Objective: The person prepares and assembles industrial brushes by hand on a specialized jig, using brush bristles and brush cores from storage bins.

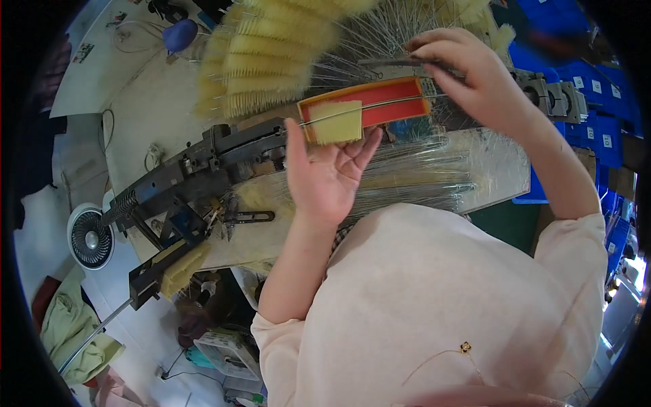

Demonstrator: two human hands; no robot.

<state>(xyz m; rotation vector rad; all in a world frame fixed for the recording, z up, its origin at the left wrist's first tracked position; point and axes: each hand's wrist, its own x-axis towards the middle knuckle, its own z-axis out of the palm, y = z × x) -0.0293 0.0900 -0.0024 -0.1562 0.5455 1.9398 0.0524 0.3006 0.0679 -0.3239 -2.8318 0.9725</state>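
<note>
My left hand (pixel 325 178) is palm up at the near side of a shallow red tray (pixel 399 110) with a yellow rim. Its thumb points up and stands well apart from the fingers, some of which are partly hidden by a pale yellow bristle patch (pixel 337 125). Over this patch and the tray runs a thin twisted metal wire (pixel 386 104). Raised beyond the tray's right end, my right hand (pixel 469 71) pinches a thin dark strip (pixel 392 62), whose kind I cannot make out.
A dark metal machine (pixel 196 166) stretches left of the tray, with metal clamps (pixel 553 96) on the right. Finished-looking yellow brushes (pixel 271 57) are heaped at the back. Loose wires (pixel 413 176) lie nearer me. Blue bins (pixel 603 132) stand right; a fan (pixel 91 236) stands left.
</note>
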